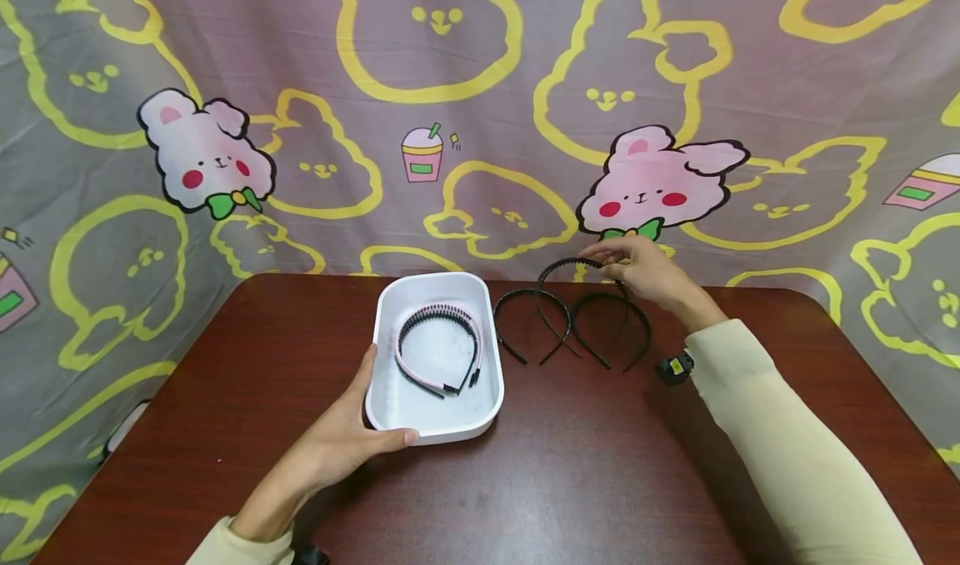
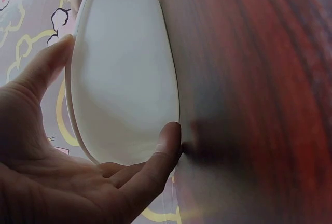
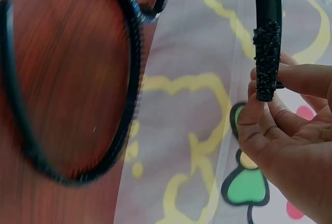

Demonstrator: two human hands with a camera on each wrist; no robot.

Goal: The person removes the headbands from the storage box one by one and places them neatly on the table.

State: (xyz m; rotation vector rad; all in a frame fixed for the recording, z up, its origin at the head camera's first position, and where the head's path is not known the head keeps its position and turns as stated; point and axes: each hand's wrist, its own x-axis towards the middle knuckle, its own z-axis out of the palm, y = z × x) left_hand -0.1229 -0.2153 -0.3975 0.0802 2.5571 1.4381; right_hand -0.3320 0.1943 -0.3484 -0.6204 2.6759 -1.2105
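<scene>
My left hand [image 1: 333,444] grips the near left corner of a white tray [image 1: 459,437], thumb at the near side and fingers along the left wall. Inside it lie a pink headband [image 1: 400,358] and a black toothed headband, nested together. Over the far side of the table, my right hand [image 1: 647,272] pinches a black headband [image 1: 564,262] by its top, ends hanging down. Rough dark sparkles cover the held band [image 3: 267,60] in the right wrist view. Below it, two more black headbands lie on the table, one left [image 1: 531,292] and one right [image 1: 611,296].
The dark red-brown wooden table [image 1: 585,473] has rounded far corners. A cartoon-printed cloth [image 1: 480,140] hangs right behind its far edge. A small black device [image 1: 675,368] is at my right wrist.
</scene>
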